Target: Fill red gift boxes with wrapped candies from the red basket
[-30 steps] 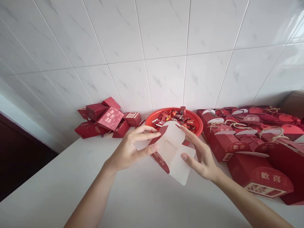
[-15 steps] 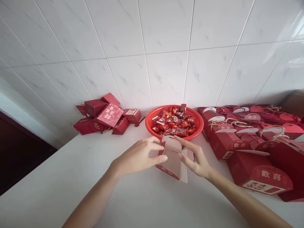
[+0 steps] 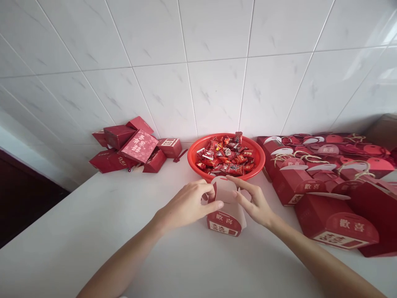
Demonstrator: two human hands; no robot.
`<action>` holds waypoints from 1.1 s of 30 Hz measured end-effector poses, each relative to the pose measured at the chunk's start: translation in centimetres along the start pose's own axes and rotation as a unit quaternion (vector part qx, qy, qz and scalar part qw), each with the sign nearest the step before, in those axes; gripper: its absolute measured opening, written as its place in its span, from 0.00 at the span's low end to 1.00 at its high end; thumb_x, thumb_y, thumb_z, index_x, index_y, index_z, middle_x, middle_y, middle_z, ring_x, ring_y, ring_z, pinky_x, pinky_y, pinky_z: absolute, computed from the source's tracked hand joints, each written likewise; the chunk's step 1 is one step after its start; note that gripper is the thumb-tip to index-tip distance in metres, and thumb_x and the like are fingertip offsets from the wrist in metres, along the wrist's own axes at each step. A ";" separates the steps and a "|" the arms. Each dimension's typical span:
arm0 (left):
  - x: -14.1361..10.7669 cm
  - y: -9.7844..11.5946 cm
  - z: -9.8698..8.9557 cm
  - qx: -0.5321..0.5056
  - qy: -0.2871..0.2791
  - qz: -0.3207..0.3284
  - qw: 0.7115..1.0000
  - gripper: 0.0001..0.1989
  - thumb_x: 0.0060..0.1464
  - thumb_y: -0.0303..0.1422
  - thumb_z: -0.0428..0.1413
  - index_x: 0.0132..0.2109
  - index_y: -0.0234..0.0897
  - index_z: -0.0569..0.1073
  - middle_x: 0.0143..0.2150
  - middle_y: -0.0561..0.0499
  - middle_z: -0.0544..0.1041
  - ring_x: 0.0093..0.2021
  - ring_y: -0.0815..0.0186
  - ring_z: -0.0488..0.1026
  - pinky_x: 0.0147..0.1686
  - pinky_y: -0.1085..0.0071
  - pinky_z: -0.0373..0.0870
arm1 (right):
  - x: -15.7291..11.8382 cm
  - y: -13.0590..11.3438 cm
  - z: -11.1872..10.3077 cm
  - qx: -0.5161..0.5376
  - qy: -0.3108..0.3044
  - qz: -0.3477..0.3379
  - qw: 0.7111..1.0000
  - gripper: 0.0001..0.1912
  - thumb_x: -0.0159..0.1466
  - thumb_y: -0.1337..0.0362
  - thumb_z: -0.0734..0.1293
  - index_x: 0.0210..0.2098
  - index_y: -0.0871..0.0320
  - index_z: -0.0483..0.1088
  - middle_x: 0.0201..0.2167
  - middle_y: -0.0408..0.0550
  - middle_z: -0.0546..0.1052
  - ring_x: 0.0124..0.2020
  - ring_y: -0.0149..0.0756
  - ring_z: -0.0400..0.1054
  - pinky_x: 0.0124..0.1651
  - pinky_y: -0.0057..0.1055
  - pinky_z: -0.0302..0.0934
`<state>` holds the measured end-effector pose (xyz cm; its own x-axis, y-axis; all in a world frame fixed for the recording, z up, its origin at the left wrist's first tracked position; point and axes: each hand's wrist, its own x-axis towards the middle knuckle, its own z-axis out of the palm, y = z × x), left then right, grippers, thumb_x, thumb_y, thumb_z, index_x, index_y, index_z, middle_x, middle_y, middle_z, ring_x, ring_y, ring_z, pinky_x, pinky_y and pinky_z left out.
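While upright, red box (image 3: 223, 227) between left hand (image 3: 189, 203) and right hand (image 3: 258, 207), fingers of both apart; at twelve o'clock, orange-red basket (image 3: 192, 159).

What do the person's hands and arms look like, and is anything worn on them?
The left hand and right hand are bare, ungloved, with slender fingers. No ring, watch or bracelet shows. The left forearm and right forearm are slim and uncovered as far as the picture shows, without visible sleeves or markings.

Red carton (image 3: 223, 223), pale inside; top open; upright on white table (image 3: 173, 256)
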<state>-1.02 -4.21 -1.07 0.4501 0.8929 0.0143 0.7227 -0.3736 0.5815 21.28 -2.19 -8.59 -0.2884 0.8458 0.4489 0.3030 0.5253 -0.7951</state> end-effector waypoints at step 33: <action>0.1 -0.3 -0.1 -0.090 0.033 0.002 0.995 0.10 0.58 0.42 0.58 0.36 0.40 0.73 0.41 0.51 0.78 0.39 0.63 0.79 0.42 0.67 0.79 | 0.2 -2.2 -0.8 -0.005 0.039 -0.046 0.998 0.15 0.72 0.55 0.61 0.45 0.54 0.77 0.48 0.51 0.79 0.51 0.42 0.73 0.52 0.36 0.67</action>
<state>-1.22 -4.02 -1.15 0.4126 0.9085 0.0665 0.6126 -0.3307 0.7179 21.26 -3.10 -6.45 -0.2445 0.7984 0.5503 0.2879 0.6017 -0.7450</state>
